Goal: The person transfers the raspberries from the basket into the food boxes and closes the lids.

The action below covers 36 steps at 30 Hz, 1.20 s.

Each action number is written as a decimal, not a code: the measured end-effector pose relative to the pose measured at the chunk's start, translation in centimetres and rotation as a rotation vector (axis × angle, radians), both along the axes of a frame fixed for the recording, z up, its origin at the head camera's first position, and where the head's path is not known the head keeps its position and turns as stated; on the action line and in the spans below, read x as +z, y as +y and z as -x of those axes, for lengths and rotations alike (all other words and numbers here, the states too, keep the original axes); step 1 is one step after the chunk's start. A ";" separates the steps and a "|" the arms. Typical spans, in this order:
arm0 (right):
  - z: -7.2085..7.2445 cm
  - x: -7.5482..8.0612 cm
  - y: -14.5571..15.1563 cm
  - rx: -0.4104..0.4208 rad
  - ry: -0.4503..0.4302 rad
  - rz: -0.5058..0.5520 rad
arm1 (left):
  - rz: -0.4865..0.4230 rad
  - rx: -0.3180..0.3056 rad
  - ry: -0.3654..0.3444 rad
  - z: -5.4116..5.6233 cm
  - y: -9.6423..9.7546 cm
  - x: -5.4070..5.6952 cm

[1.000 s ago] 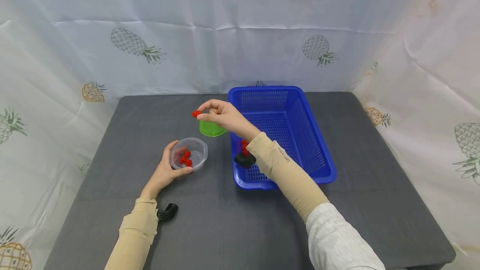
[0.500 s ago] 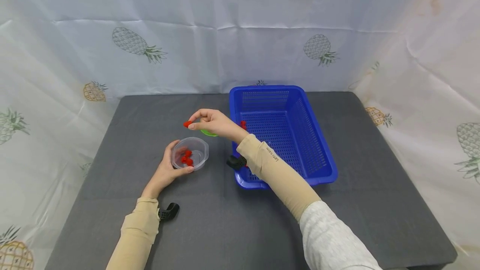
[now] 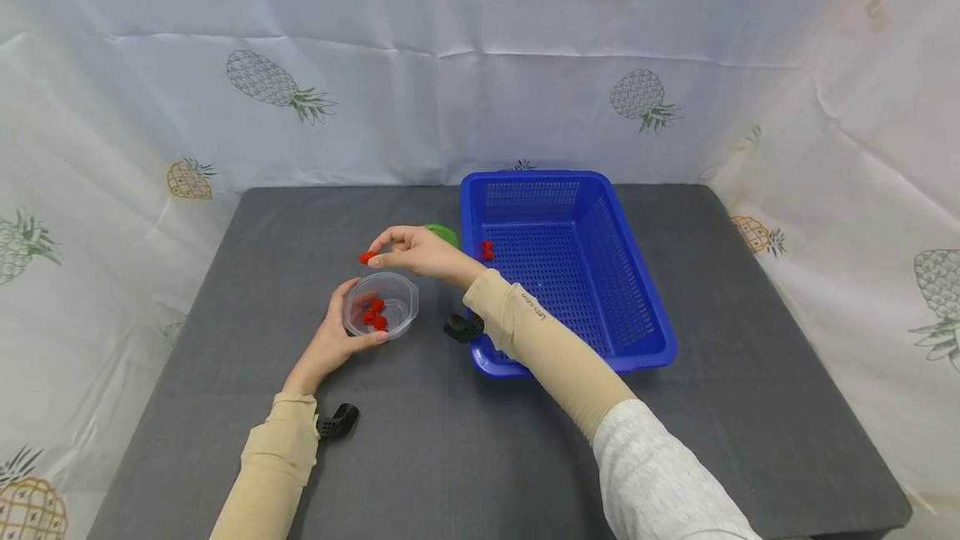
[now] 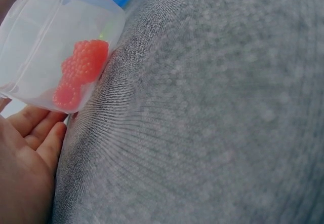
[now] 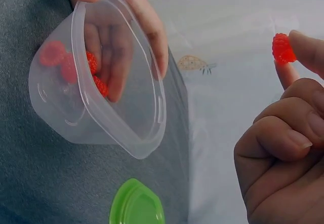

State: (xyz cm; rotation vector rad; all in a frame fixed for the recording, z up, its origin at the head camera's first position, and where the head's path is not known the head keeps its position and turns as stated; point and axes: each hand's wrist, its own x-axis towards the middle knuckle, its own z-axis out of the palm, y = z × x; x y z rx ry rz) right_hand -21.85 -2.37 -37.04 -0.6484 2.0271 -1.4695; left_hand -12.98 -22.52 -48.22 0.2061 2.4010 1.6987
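A clear plastic container [image 3: 401, 319] stands on the dark table with several red raspberries [image 3: 373, 317] inside. My left hand [image 3: 332, 340] grips it from the left, thumb at the near side and fingers round the far side. Just beyond the container's rim, my right hand [image 3: 416, 252] pinches one raspberry [image 5: 283, 48] between thumb and index finger, the other fingers curled in. That raspberry is above the table, apart from the container. A green lid [image 3: 442, 233] lies behind my right hand, which partly hides it in the head view.
A blue plastic basket [image 3: 637, 273] stands right of the container, with red raspberries [image 3: 488, 250] near its left wall. My right forearm crosses over the basket's near left corner. A pineapple-print curtain [image 3: 450, 107] hangs behind the table [image 3: 465, 457].
My right hand has moved left and toward me with the raspberry, nearing the container. More of the basket's raspberries came into sight, then the sleeve cleared them. My left hand stays put.
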 end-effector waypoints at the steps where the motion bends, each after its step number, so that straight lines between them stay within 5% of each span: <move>1: 0.0 -0.1 0.0 0.005 -0.001 -0.002 | 0.000 0.002 0.000 0.0 0.0 0.0; 18: 0.8 -2.5 -1.7 0.093 -0.027 -0.101 | -0.015 -0.001 0.055 0.2 0.0 -0.2; 24: 0.8 -2.7 -1.7 0.093 -0.007 -0.168 | 0.016 0.012 0.027 0.1 0.1 -0.1; 30: 0.9 -2.9 -1.7 0.112 0.050 -0.239 | 0.075 0.035 -0.026 -0.4 0.5 1.1; 36: 1.3 -3.3 -1.9 0.094 0.096 -0.294 | 0.091 0.046 -0.038 0.0 0.1 0.3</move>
